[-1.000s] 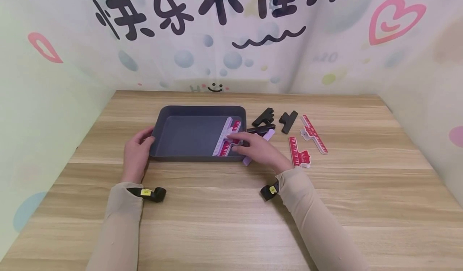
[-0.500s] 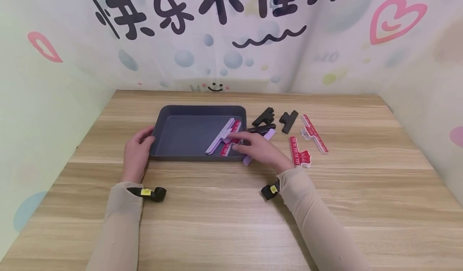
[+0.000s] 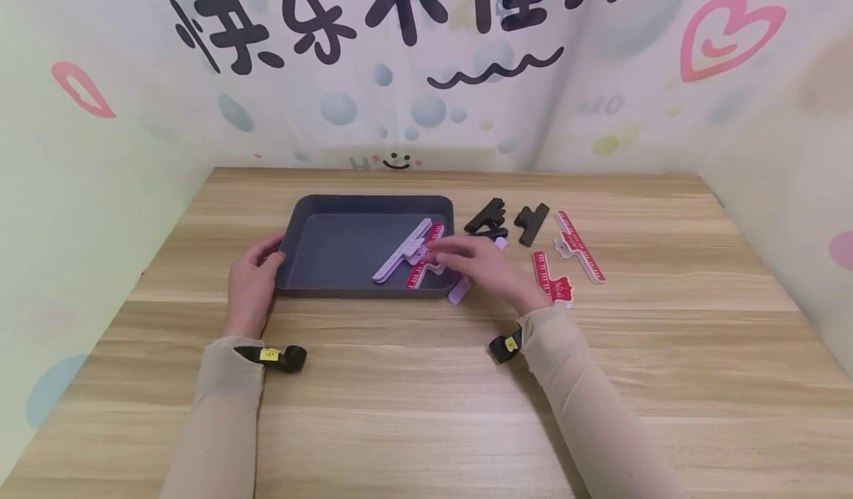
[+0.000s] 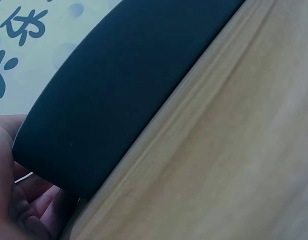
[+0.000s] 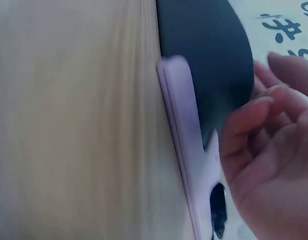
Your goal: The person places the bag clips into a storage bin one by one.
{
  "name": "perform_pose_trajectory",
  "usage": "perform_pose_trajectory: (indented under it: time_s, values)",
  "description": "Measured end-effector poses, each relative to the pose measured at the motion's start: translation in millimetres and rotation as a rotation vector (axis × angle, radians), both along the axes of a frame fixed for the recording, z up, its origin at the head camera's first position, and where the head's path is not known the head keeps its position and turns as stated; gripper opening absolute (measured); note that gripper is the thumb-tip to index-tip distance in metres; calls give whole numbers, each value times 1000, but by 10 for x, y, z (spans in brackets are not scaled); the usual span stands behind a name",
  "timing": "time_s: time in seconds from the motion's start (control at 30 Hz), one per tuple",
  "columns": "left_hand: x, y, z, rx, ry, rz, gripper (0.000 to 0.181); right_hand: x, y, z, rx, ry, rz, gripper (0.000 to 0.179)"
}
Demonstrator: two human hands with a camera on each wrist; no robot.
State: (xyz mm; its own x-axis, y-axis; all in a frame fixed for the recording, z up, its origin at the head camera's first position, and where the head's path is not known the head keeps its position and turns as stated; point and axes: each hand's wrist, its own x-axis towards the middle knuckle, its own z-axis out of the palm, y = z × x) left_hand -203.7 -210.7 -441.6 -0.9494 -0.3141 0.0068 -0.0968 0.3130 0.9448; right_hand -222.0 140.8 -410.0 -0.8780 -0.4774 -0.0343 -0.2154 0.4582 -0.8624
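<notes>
In the head view my left hand (image 3: 249, 288) holds the left end of the dark grey tray (image 3: 333, 243). The left wrist view has its fingers curled at the tray's corner (image 4: 68, 145). A purple clip with ruler-like marks (image 3: 393, 262) lies slanted inside the tray at the right, its handle over a red clip (image 3: 416, 273). Just above them, my right hand (image 3: 489, 269) is at the tray's right wall, fingers loosely bent and holding nothing. Under that hand, another purple clip (image 5: 181, 100) lies on the table along the tray's outer wall, partly hidden in the head view.
Black clips (image 3: 486, 216) lie to the right of the tray, one of them (image 3: 533, 225) farther right. Two red-and-white clips (image 3: 553, 280) (image 3: 580, 247) are beyond my right wrist. A printed wall cloth (image 3: 400, 77) rises behind the wooden table (image 3: 400, 380).
The purple clip in the tray has turned from beside the red clip to a wider slant, its lower end going left. My right hand has let go and drawn back right. My left hand stays.
</notes>
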Motion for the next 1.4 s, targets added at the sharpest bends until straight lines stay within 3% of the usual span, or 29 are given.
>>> perform_pose_trajectory:
  time_s: [0.27,0.7,1.03,1.4]
  values:
    - [-2,2,1,-3,7,1,35,-29,188,145,-71,-100,-99,35]
    - [3,3,3,-9,12,-1,35,-108,417,151,-71,-97,-223,35]
    - [16,-4,3,-13,10,5,35,-103,418,120,71,-92,-184,34]
    - [7,13,6,-13,17,1,34,-113,410,48,41,-95,-162,32]
